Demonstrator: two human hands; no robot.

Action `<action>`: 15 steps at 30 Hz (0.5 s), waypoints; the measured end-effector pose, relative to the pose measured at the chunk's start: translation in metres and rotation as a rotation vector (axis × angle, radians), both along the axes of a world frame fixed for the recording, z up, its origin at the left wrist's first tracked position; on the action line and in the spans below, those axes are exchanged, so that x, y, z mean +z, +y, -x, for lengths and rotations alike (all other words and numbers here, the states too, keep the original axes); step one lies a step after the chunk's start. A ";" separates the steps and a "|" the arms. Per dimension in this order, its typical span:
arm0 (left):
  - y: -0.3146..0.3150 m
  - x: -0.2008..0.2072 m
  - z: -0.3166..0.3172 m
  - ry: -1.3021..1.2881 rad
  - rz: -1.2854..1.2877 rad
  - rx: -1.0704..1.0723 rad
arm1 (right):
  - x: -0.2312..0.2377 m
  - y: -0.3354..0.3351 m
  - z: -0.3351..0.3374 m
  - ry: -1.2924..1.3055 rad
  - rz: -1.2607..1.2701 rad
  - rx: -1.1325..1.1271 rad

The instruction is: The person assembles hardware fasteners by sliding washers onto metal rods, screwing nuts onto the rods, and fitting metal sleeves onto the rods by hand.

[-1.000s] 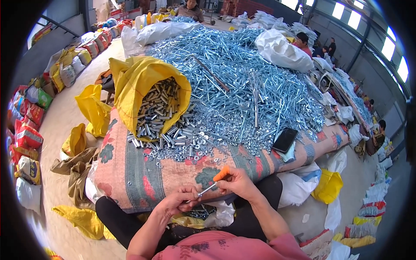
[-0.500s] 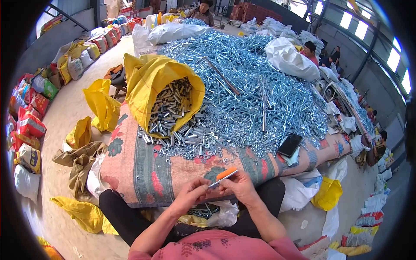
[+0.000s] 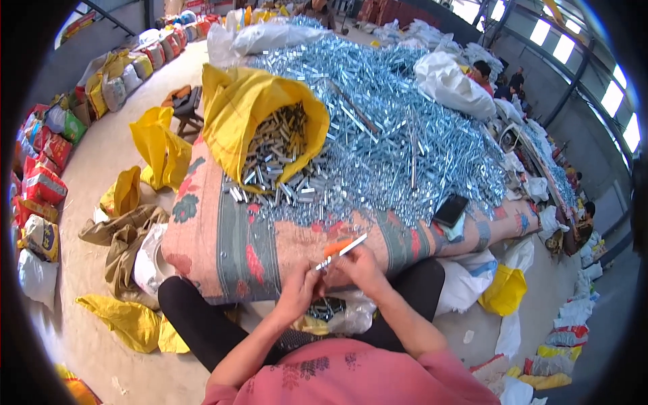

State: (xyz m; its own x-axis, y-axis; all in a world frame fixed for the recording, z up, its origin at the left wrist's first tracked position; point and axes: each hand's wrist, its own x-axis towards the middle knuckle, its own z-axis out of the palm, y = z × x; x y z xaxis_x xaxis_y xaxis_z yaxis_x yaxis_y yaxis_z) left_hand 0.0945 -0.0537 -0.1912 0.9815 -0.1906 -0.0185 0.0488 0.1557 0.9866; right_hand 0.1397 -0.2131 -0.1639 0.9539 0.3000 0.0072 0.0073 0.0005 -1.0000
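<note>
Both my hands are together above the near edge of the flower-patterned padding, closed around a thin silvery bolt (image 3: 354, 244) that slants up to the right. My left hand (image 3: 297, 287) pinches its lower end, where small metal parts show. My right hand (image 3: 363, 271) grips it farther along with bent fingers. Something orange (image 3: 335, 248) lies along the bolt; whether it is worn on a finger or held, I cannot make out. Beyond my hands, short metal sleeves (image 3: 275, 145) spill from a yellow woven sack (image 3: 233, 111), beside loose washers and nuts (image 3: 351, 199).
A big heap of long bluish bolts (image 3: 385, 101) covers the padding (image 3: 202, 253). A dark phone (image 3: 451, 210) lies at the heap's right edge. Yellow sacks (image 3: 162, 148) and a small stool (image 3: 185, 108) stand left. Other people (image 3: 480, 75) sit farther back.
The bolt and both hands have shifted slightly up and left in view, and the bolt's upper end sticks out more. The whole view has tilted a little.
</note>
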 end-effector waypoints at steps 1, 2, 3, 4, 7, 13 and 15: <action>0.004 0.001 0.000 0.036 0.043 -0.022 | 0.007 0.004 -0.001 0.083 -0.135 -0.017; 0.006 0.007 0.001 0.078 0.065 -0.048 | 0.015 0.007 -0.002 0.103 -0.169 -0.010; 0.008 0.013 0.004 0.120 0.088 -0.069 | 0.019 0.009 -0.003 0.124 -0.203 -0.001; 0.011 0.008 0.004 0.141 0.143 -0.037 | 0.019 0.004 -0.004 0.120 -0.100 0.091; 0.027 0.011 -0.001 0.136 0.166 0.069 | 0.010 -0.006 -0.007 0.148 0.145 0.234; 0.019 0.008 0.006 0.202 0.145 -0.123 | 0.013 -0.011 -0.010 0.199 -0.088 0.259; 0.026 0.003 0.005 0.213 0.291 -0.066 | 0.009 -0.013 -0.010 0.264 0.035 0.335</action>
State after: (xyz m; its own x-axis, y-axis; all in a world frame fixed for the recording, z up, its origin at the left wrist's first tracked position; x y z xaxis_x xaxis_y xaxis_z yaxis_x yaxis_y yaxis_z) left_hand 0.0894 -0.0276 -0.1884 0.9468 -0.2809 -0.1570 0.2679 0.4178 0.8681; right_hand 0.1495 -0.2263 -0.1551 0.7714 0.5893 -0.2401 -0.2438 -0.0748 -0.9669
